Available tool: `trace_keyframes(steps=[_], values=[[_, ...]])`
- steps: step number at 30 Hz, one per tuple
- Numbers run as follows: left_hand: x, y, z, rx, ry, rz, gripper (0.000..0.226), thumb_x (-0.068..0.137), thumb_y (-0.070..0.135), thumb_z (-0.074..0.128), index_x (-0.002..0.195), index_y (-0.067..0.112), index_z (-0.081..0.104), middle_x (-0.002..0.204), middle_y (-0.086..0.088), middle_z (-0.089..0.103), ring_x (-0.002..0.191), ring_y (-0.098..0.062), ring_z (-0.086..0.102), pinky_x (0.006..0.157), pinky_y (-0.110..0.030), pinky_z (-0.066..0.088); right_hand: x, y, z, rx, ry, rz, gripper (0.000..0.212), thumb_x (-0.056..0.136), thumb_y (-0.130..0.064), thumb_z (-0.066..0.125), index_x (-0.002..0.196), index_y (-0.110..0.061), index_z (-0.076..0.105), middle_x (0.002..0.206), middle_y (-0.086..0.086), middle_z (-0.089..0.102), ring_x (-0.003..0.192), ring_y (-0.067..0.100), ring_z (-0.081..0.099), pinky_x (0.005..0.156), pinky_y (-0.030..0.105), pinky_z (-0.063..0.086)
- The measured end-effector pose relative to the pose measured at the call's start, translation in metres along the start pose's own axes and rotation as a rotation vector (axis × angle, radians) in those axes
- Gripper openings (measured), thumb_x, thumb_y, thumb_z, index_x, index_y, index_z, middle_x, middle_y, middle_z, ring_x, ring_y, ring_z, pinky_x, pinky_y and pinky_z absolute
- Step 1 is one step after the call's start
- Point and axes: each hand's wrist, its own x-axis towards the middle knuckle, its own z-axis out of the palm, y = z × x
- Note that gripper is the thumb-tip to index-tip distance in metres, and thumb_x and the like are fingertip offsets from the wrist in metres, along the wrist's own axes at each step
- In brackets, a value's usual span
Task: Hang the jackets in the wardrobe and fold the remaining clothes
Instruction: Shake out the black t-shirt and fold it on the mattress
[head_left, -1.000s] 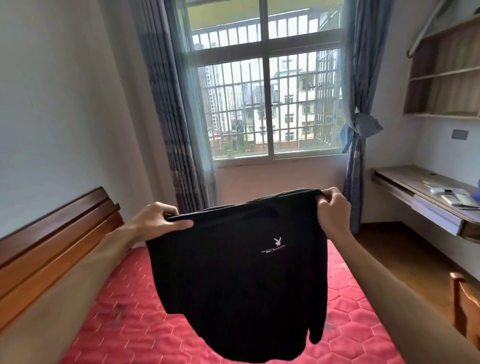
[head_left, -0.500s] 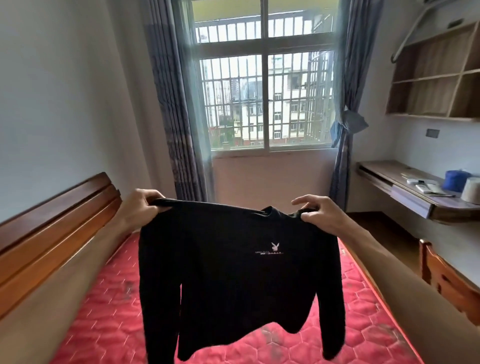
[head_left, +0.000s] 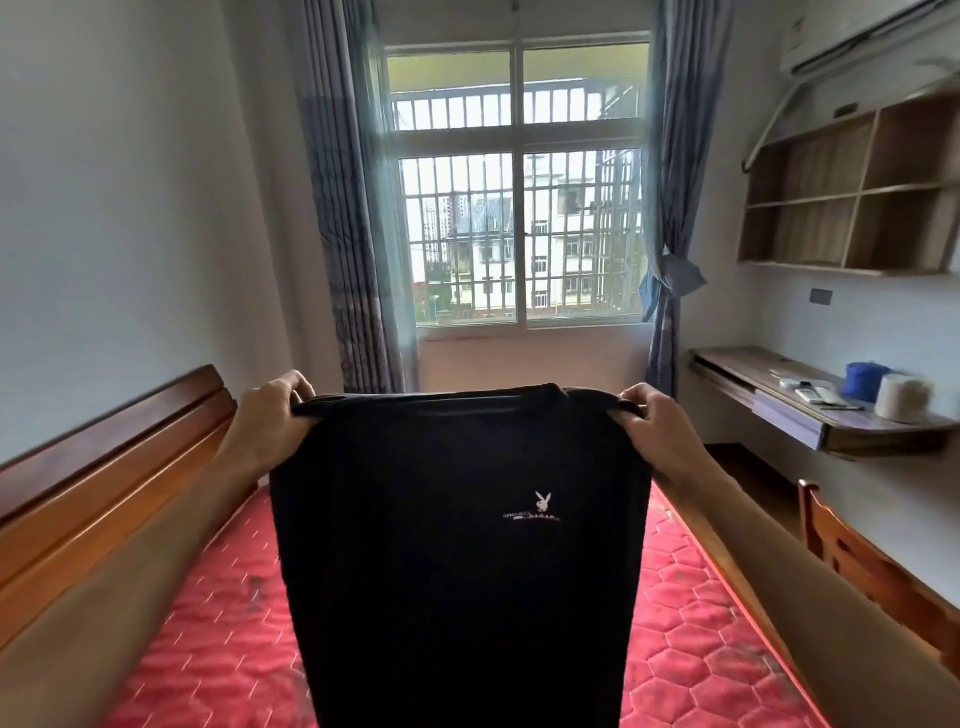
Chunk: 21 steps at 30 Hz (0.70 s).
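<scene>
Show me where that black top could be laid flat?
The red mattress shows bare on both sides of the black top: a patch toward the wooden headboard, another toward the bed's right edge. The desk is bare only at its window end; a blue roll, white roll and small items crowd the rest.

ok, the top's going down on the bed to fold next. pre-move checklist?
1. Left hand grips one shoulder of the top: ok.
2. Right hand grips the other shoulder: ok.
3. Top hangs spread between the hands, shoulders about level, logo facing the camera: ok.
4. Sleeves tucked or loose: cannot tell, neither shows from the front.
5. Mattress free where the top will land: strips on both sides look bare, middle is hidden behind the top: cannot tell.
</scene>
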Motion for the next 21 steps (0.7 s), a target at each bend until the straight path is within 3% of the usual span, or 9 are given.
trace_keyframes(steps=[2, 5, 7, 9, 11, 14, 17, 19, 21], values=[[-0.011, 0.002, -0.004, 0.024, -0.055, 0.029, 0.022, 0.08, 0.021, 0.08, 0.077, 0.016, 0.058, 0.065, -0.002, 0.063, 0.061, -0.013, 0.058, 0.056, -0.023, 0.039, -0.011, -0.003, -0.01, 0.024, -0.008, 0.024, 0.009, 0.093, -0.018, 0.064, 0.1, -0.013, 0.06, 0.09, 0.003, 0.068, 0.083, 0.018, 0.063, 0.073, 0.029, 0.05], [-0.022, -0.008, -0.002, 0.019, -0.255, 0.044, 0.032, 0.068, 0.029, 0.09, 0.073, 0.013, 0.062, 0.065, -0.001, 0.065, 0.062, -0.017, 0.058, 0.056, -0.017, 0.039, -0.027, 0.002, -0.028, 0.108, -0.048, 0.083, 0.014, 0.085, -0.008, 0.069, 0.084, -0.015, 0.057, 0.074, 0.002, 0.066, 0.069, 0.019, 0.055, 0.064, 0.03, 0.044], [-0.027, -0.022, 0.0, -0.092, -0.456, -0.003, 0.041, 0.056, 0.039, 0.095, 0.068, 0.016, 0.064, 0.063, 0.0, 0.064, 0.062, -0.014, 0.056, 0.061, -0.024, 0.043, -0.038, 0.009, -0.043, 0.164, -0.185, 0.193, 0.013, 0.08, -0.005, 0.074, 0.085, -0.012, 0.064, 0.078, 0.005, 0.068, 0.075, 0.02, 0.059, 0.07, 0.033, 0.047], [-0.033, -0.037, 0.003, -0.135, -0.637, -0.043, 0.047, 0.047, 0.05, 0.093, 0.065, 0.018, 0.064, 0.061, 0.003, 0.06, 0.061, -0.009, 0.053, 0.062, -0.027, 0.041, -0.045, 0.017, -0.057, 0.123, -0.367, 0.322, 0.025, 0.075, -0.007, 0.077, 0.099, -0.016, 0.073, 0.092, 0.004, 0.073, 0.088, 0.021, 0.067, 0.083, 0.033, 0.052], [-0.043, -0.044, 0.005, -0.123, -0.785, -0.079, 0.042, 0.052, 0.042, 0.095, 0.063, 0.019, 0.062, 0.062, 0.004, 0.059, 0.061, -0.006, 0.053, 0.059, -0.023, 0.039, -0.05, 0.027, -0.064, 0.025, -0.541, 0.419, 0.034, 0.071, -0.008, 0.078, 0.103, -0.021, 0.077, 0.1, 0.005, 0.076, 0.097, 0.022, 0.07, 0.09, 0.034, 0.054], [-0.057, -0.059, 0.007, -0.077, -1.029, -0.214, 0.042, 0.058, 0.03, 0.096, 0.07, 0.013, 0.06, 0.07, -0.003, 0.064, 0.066, -0.014, 0.06, 0.061, -0.025, 0.045, -0.05, 0.046, -0.056, -0.002, -0.692, 0.532, 0.032, 0.069, -0.003, 0.078, 0.099, -0.014, 0.079, 0.105, 0.015, 0.075, 0.099, 0.03, 0.072, 0.095, 0.042, 0.055], [-0.067, -0.08, 0.014, -0.059, -1.248, -0.37, 0.04, 0.064, 0.03, 0.094, 0.084, 0.008, 0.069, 0.092, -0.014, 0.073, 0.086, -0.028, 0.07, 0.082, -0.039, 0.056, -0.052, 0.064, -0.035, 0.059, -0.773, 0.644, 0.033, 0.07, 0.0, 0.076, 0.103, -0.005, 0.076, 0.11, 0.022, 0.072, 0.096, 0.034, 0.072, 0.092, 0.044, 0.057], [-0.072, -0.09, 0.024, -0.108, -1.34, -0.458, 0.036, 0.075, 0.023, 0.087, 0.105, 0.007, 0.073, 0.111, -0.018, 0.073, 0.106, -0.035, 0.069, 0.1, -0.049, 0.052, -0.05, 0.074, -0.014, 0.068, -0.842, 0.711, 0.032, 0.076, 0.0, 0.072, 0.108, -0.005, 0.075, 0.11, 0.021, 0.072, 0.096, 0.033, 0.072, 0.087, 0.04, 0.059], [-0.071, -0.101, 0.041, -0.155, -1.368, -0.515, 0.037, 0.081, 0.02, 0.081, 0.115, 0.008, 0.072, 0.119, -0.019, 0.07, 0.115, -0.038, 0.065, 0.104, -0.051, 0.049, -0.043, 0.087, 0.009, 0.067, -0.879, 0.756, 0.032, 0.078, -0.003, 0.073, 0.109, -0.006, 0.075, 0.111, 0.021, 0.072, 0.097, 0.033, 0.072, 0.087, 0.041, 0.059]])
